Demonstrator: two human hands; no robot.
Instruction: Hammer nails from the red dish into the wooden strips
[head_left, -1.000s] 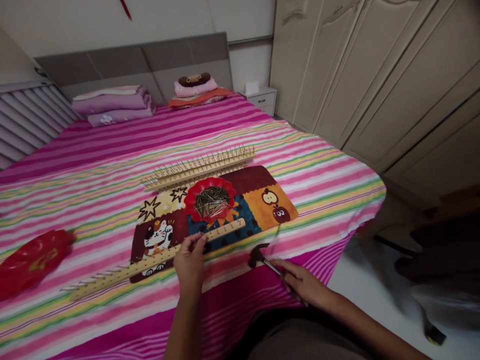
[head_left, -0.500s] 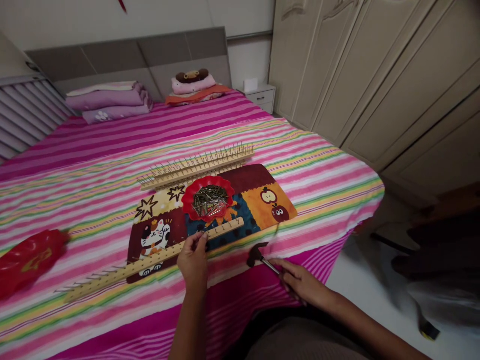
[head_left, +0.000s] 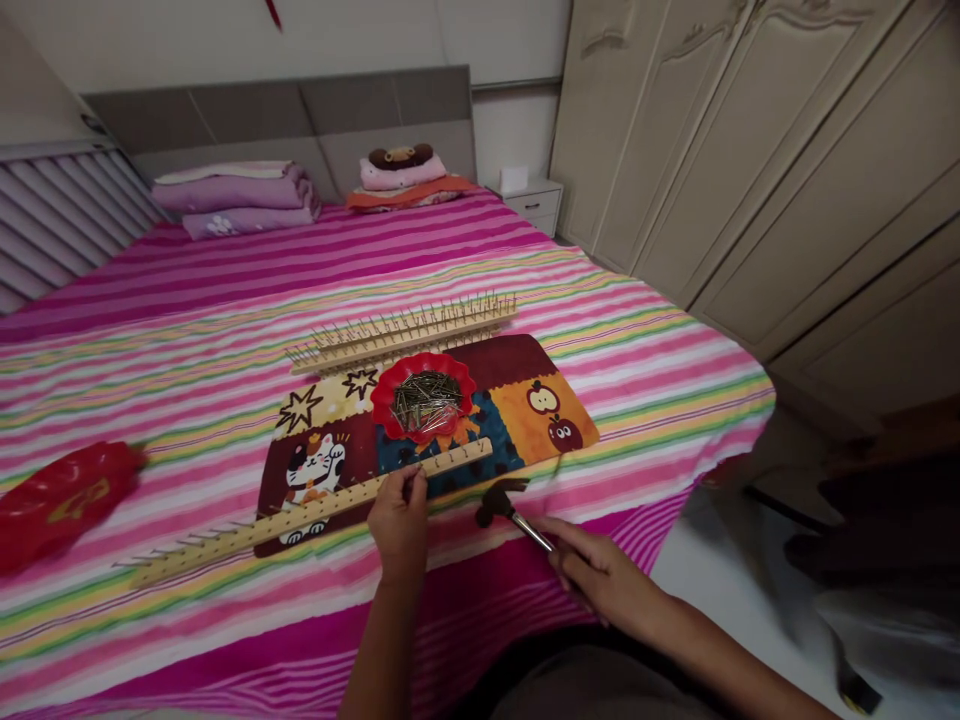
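Note:
A long pale wooden strip (head_left: 300, 515) lies slantwise across a patterned mat (head_left: 540, 435), with rows of small holes and nails standing at both its ends. My left hand (head_left: 403, 515) is at the strip, thumb and fingertips pinched together on its upper face; anything between them is too small to make out. My right hand (head_left: 600, 570) is closed round the handle of a claw hammer (head_left: 517, 515), whose dark head hangs just in front of the mat, apart from the strip. Past the strip, a red scalloped dish (head_left: 381, 400) holds many loose nails (head_left: 426, 400).
Behind the dish lie more wooden strips (head_left: 405, 340) bristling with nails. A second red dish (head_left: 67, 505) sits at the left on the striped bedspread (head_left: 660, 350). Folded bedding (head_left: 240, 200) is stacked by the headboard (head_left: 225, 120). Wardrobe doors (head_left: 720, 140) stand to the right.
The camera view has shifted slightly. The hammer head has moved a little left toward my left hand and tilted. My left hand stays pinched at the strip.

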